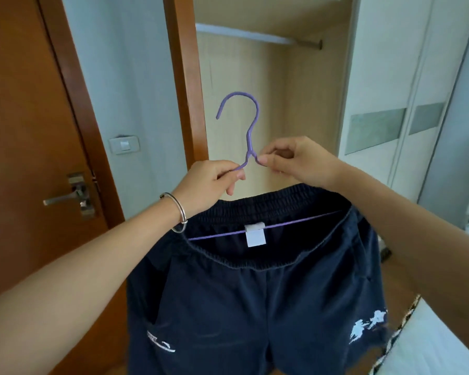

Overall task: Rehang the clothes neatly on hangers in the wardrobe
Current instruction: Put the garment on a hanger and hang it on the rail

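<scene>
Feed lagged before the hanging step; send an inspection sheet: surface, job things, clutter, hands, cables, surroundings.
surface: bed edge, lower right, white cover.
job's things: purple hanger not yet on wardrobe rail; navy shorts hang from its bar.
clutter: nothing seen.
grippers: left hand and right hand each pinch a hanger shoulder beside the neck.
cables: nothing seen.
surroundings: wooden door left, light switch, sliding doors right.

Brown door (pixel 25 131) and light switch (pixel 124 144) left of the left grip (pixel 209 182); wardrobe rail (pixel 255 36) above, white sliding doors (pixel 385 77) right (daylit).
</scene>
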The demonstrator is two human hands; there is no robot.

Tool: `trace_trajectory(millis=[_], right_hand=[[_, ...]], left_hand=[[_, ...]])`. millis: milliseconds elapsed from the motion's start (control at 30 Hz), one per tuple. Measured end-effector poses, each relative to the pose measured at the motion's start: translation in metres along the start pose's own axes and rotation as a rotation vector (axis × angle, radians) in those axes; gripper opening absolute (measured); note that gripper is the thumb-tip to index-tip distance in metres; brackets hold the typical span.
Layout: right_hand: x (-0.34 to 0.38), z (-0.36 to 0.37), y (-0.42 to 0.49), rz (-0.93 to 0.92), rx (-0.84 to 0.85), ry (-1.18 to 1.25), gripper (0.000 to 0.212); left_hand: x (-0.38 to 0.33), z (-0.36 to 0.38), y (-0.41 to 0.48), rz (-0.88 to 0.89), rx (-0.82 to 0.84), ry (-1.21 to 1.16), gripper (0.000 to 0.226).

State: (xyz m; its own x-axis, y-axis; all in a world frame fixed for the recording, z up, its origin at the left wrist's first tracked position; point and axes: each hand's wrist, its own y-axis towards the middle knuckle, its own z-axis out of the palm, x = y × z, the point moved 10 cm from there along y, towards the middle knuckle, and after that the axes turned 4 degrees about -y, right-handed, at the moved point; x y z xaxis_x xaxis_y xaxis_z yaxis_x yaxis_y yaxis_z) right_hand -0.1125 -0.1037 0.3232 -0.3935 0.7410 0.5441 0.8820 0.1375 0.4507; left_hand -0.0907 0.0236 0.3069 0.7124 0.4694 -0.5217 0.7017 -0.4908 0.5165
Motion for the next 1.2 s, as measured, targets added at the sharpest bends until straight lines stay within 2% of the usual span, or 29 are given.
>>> trace_trajectory(millis=[133,233,367,533,633,767,867,933,1000,1033,1133,1200], right_hand=[[-0.052,-0.022,0.012,0.173,-0.076,-0.267,0.026],[-0.073,-0.042,0.009,0.257,-0.072,-0.445,0.029],[-0.092,-0.046,0.001,0.324,0.002,-0.467,0.019],[-0.116,-0.074,-0.012,0.369,-0.221,-0.499,0.015],[-0.128,-0.087,-0.011,0.377,-0.369,-0.572,0.022],[-0.151,-0.107,0.007,0.417,-0.516,-0.652,0.026],[-0.18,-0.128,0.031,0.433,-0.537,-0.666,0.026],[-0.201,-0.144,0.052,0.422,-0.564,-0.681,0.026],[-0.223,-0.159,0.077,0.414,-0.6,-0.702,0.028],[-0.232,-0.165,0.093,0.4,-0.612,-0.711,0.029],[-0.25,-0.179,0.148,0.333,-0.628,-0.703,0.03],[-0.252,-0.18,0.193,0.249,-0.589,-0.677,0.028]], left_hand=[[0.032,-0.003,0.04,0.048,-0.017,-0.101,0.028],[0.04,0.007,0.062,0.09,0.01,-0.155,0.027],[0.042,0.025,0.09,0.146,0.02,-0.233,0.03],[0.035,0.059,0.128,0.208,0.058,-0.322,0.029],[0.04,0.075,0.16,0.19,0.03,-0.37,0.026],[0.041,0.088,0.205,0.19,-0.072,-0.334,0.016],[0.043,0.102,0.241,0.226,-0.144,-0.223,0.014],[0.044,0.108,0.266,0.252,-0.248,-0.213,0.006],[0.054,0.112,0.292,0.201,-0.348,-0.35,0.004],[0.062,0.122,0.308,0.134,-0.327,-0.437,0.007],[0.075,0.173,0.36,-0.096,-0.075,-0.668,0.022],[0.076,0.174,0.395,-0.145,-0.113,-0.806,0.026]])
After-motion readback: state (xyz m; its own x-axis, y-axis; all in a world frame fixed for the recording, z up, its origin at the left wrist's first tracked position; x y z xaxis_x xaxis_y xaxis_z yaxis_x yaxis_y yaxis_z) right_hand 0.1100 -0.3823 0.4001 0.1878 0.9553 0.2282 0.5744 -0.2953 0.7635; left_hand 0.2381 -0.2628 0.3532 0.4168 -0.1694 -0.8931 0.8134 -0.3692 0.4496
